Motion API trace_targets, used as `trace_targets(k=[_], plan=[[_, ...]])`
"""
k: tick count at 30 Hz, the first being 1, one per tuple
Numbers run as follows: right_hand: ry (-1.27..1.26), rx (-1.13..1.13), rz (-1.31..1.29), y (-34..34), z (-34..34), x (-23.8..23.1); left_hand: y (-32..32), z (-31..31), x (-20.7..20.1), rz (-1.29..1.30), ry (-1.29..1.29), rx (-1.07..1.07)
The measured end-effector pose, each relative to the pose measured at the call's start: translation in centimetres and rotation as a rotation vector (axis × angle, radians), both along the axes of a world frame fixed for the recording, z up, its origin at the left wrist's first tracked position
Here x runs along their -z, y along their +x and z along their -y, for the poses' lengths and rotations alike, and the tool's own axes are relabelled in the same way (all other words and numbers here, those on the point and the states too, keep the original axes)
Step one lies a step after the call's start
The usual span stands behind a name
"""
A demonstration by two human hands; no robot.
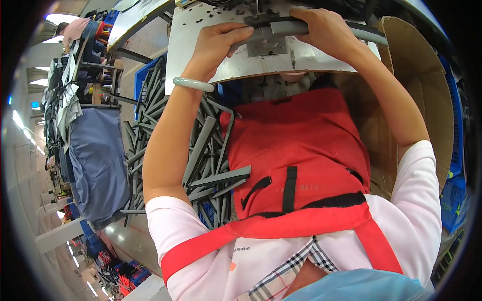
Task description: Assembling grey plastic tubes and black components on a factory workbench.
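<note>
A long, bendy grey strip with black edging lies across the white worktable, under what looks like a sewing machine's needle area. At its left part, my left hand pinches the strip between thumb and fingers. My right hand is closed over the strip farther right, thumb underside hidden. Past that hand the strip's grey end sticks out over the table's right side. Beneath the strip, between both hands, a metal plate is set in the tabletop. Small black scraps are scattered there.
Left of my lap, a heap of similar grey and black strips fills and spills over a blue crate. An open cardboard box stands close on the right, with blue crates beyond. Another person bends at the far left.
</note>
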State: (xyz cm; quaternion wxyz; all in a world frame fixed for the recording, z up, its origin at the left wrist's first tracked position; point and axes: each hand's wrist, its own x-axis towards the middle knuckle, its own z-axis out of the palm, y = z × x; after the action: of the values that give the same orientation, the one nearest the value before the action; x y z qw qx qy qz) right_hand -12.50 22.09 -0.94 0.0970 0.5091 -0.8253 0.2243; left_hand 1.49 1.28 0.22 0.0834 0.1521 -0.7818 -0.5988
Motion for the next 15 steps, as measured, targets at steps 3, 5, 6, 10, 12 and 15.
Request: trace_targets(k=[3,5,6,10,12,15], plan=[[0.026,0.031,0.017,-0.5,0.3,0.3,-0.4,0.2,0.5,-0.010,0.052,-0.005],[0.022,0.026,0.000,-0.7,0.5,0.3,-0.7,0.7,0.8,-0.045,0.059,0.013],[0.018,0.022,-0.018,-0.7,0.5,0.2,-0.7,0.7,0.8,-0.044,0.061,0.013],[0.050,-0.012,0.002,-0.1,0.5,-2.3,-0.8,1.1,0.4,-0.054,0.097,-0.004],[0.153,0.037,0.030,0.3,0.8,-3.2,-1.0,1.4,0.5,-0.061,0.080,-0.003],[0.087,0.056,-0.069,-1.8,1.9,-1.5,-2.3,2.9,1.3,-0.146,0.067,0.068]])
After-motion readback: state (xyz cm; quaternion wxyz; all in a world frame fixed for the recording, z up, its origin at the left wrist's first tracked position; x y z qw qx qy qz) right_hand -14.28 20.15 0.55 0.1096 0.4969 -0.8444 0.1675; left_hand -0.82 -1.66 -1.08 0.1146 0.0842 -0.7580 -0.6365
